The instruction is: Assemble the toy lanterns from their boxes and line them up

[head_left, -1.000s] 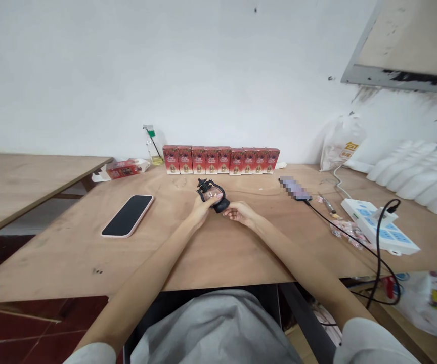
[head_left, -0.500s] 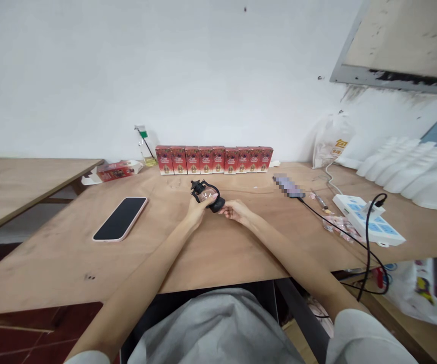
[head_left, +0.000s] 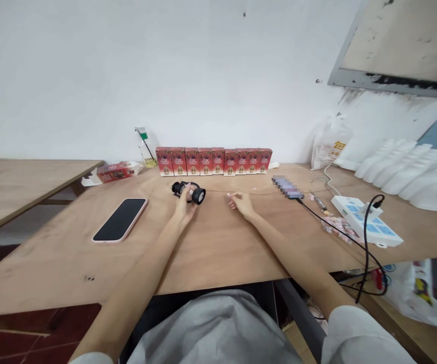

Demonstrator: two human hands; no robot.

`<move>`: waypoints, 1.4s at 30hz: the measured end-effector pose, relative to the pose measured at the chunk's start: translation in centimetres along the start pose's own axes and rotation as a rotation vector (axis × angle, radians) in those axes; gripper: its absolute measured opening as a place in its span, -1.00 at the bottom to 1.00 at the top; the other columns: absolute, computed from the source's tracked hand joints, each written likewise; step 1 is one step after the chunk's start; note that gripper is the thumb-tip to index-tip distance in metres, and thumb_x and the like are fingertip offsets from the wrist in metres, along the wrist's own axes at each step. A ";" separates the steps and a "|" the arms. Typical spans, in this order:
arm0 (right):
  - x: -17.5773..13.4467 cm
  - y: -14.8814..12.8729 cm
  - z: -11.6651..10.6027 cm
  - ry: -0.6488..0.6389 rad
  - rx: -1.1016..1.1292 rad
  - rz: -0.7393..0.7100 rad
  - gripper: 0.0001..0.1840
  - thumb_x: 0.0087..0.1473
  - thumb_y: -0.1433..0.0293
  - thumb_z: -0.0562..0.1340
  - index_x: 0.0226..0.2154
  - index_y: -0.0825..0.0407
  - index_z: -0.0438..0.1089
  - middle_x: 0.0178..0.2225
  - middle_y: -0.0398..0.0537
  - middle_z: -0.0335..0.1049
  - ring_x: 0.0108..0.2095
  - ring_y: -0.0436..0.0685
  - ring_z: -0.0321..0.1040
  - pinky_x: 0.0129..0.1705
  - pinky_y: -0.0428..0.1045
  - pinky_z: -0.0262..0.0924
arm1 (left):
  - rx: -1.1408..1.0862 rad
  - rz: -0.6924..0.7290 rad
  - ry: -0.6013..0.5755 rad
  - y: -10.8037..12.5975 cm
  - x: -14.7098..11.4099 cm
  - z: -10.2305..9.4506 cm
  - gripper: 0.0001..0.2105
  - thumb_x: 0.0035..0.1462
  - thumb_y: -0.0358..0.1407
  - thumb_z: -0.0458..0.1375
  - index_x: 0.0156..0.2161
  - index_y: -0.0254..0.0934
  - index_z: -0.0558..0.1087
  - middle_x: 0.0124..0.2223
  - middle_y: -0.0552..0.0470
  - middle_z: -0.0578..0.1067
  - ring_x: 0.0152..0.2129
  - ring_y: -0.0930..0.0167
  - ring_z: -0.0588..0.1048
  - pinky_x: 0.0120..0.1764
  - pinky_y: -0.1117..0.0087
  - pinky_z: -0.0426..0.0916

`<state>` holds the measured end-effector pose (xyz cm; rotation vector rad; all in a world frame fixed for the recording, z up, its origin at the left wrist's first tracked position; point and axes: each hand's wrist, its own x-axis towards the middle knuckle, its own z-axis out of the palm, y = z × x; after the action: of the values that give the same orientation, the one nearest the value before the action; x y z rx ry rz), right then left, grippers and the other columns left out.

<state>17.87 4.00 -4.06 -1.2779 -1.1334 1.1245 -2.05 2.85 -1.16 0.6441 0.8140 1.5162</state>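
Observation:
My left hand (head_left: 185,206) is wrapped round a small black lantern (head_left: 198,196) with a clear middle, held sideways just above the table. Its round base points to the right and toward me, and a pale disc shows inside the base's rim. Apart from it, to the right, my right hand (head_left: 241,204) is closed in a pinch. A tiny pale bit shows at its fingertips, too small to name. Behind both hands stands a row of red printed boxes (head_left: 205,162) against the wall.
A phone (head_left: 120,220) lies at left, near an opened red box (head_left: 116,172). At right are a second phone (head_left: 287,187), a white power strip (head_left: 368,221) with a black cable, small pink packets (head_left: 340,228), a plastic bag (head_left: 331,144) and stacked white pieces (head_left: 400,169).
My left hand has moved left with the lantern and tipped it so its base faces right and toward me. My right hand has come away from the base and is now apart from it.

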 end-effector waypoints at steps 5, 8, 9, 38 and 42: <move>3.1 0.0 -0.6 0.113 -0.031 -0.062 -0.84 0.02 0.44 0.22 -0.55 0.08 0.28 -0.76 -0.25 0.28 -0.73 -0.12 0.22 -0.62 -0.23 0.20 | 0.010 -0.027 -0.006 -0.7 0.2 -0.4 -0.66 -0.20 -0.06 0.26 -0.38 -0.24 0.35 -0.38 0.04 0.49 -0.29 0.42 0.49 -0.33 0.51 0.42; 4.1 -0.2 -0.5 0.152 -0.064 -0.064 -0.79 0.01 0.45 0.22 -0.59 0.06 0.22 -0.79 -0.26 0.24 -0.75 -0.12 0.19 -0.64 -0.22 0.18 | 0.001 -0.070 -0.019 -0.6 -0.1 -0.4 -0.65 -0.15 -0.01 0.22 -0.34 -0.23 0.37 -0.34 0.03 0.50 -0.27 0.39 0.49 -0.30 0.44 0.44; 4.2 -0.2 -0.5 0.160 -0.077 -0.064 -0.77 0.01 0.45 0.22 -0.60 0.06 0.21 -0.79 -0.26 0.23 -0.76 -0.12 0.18 -0.65 -0.22 0.16 | -0.004 -0.087 -0.023 -0.5 -0.3 -0.4 -0.65 -0.13 -0.01 0.21 -0.33 -0.23 0.38 -0.33 0.02 0.50 -0.26 0.37 0.49 -0.30 0.42 0.45; -6.9 -0.7 2.9 -0.088 -0.886 -0.740 -0.60 0.15 0.36 0.00 0.02 -0.05 0.29 -0.45 -0.10 0.44 -0.50 0.00 0.32 -0.35 -0.14 0.12 | 0.095 -0.253 0.009 -1.0 -1.4 0.5 -0.74 -0.12 -0.11 0.25 -0.40 -0.28 0.43 -0.42 -0.02 0.48 -0.48 0.40 0.47 -0.36 0.34 0.46; -6.7 -0.7 2.9 -0.082 -0.868 -0.710 -0.63 0.13 0.35 0.03 -0.01 -0.05 0.29 -0.55 -0.18 0.37 -0.56 0.00 0.28 -0.41 -0.14 0.07 | 0.137 -0.253 0.025 -1.0 -1.4 0.5 -0.75 -0.06 -0.13 0.21 -0.35 -0.29 0.41 -0.40 -0.01 0.47 -0.49 0.42 0.47 -0.35 0.35 0.47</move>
<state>14.27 -2.28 -3.33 -1.2583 -2.0432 0.1226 -0.87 1.57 -1.57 0.5995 0.9865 1.2493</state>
